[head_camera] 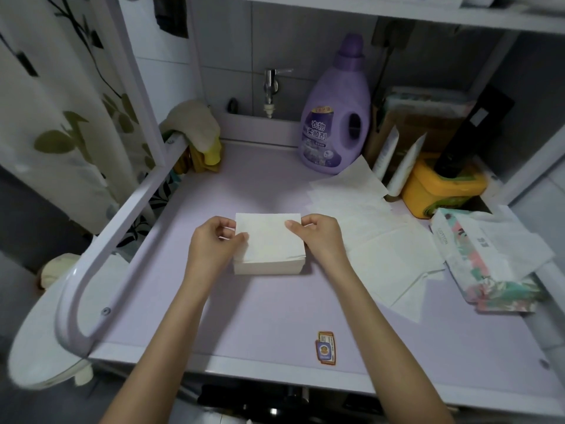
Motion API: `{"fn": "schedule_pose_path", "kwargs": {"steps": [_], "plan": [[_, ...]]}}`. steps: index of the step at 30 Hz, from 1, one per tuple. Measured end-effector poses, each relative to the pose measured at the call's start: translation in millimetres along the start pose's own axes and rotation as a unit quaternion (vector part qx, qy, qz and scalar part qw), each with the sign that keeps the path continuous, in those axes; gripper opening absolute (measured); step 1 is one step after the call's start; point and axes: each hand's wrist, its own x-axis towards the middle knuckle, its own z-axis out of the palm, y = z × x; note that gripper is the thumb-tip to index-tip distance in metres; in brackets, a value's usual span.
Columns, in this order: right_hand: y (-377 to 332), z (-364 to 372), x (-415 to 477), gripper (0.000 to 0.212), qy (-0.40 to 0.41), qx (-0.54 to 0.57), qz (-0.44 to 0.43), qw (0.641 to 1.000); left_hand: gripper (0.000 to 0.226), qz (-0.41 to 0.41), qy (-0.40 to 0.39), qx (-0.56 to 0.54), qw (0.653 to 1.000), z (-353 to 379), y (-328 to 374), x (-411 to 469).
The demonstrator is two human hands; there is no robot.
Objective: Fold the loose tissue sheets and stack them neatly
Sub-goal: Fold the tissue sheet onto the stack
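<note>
A stack of folded white tissues sits in the middle of the lilac tabletop. On top of it lies a folded tissue sheet, held at both sides. My left hand pinches its left edge, thumb on top. My right hand pinches its right edge the same way. Several loose unfolded tissue sheets lie spread flat to the right of the stack, overlapping one another.
A floral tissue pack lies at the right edge. Behind stand a purple softener bottle, a yellow tub, tubes and a wall tap. A white rail borders the left side, with cloths draped on it.
</note>
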Motion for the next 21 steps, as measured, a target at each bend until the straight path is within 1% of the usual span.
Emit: {"fn": "schedule_pose_path", "kwargs": {"steps": [7,14,19,21], "plan": [[2.4,0.2,2.2,0.024,0.006,-0.028,-0.006,1.0,0.021,0.004,0.007,0.0,1.0,1.0,-3.6,-1.6],[5.0,-1.1,1.8,0.03,-0.004,-0.021,0.001,1.0,0.021,0.006,0.004,-0.001,1.0,0.9,-2.5,-3.5],[5.4,-1.6,2.1,0.026,-0.005,-0.011,-0.004,1.0,0.022,0.008,0.001,-0.01,1.0,0.1,-2.8,-4.2],[6.5,-2.2,0.9,0.027,-0.002,-0.005,0.002,1.0,0.026,0.009,0.006,-0.006,1.0,1.0,-3.3,-4.6]]}}
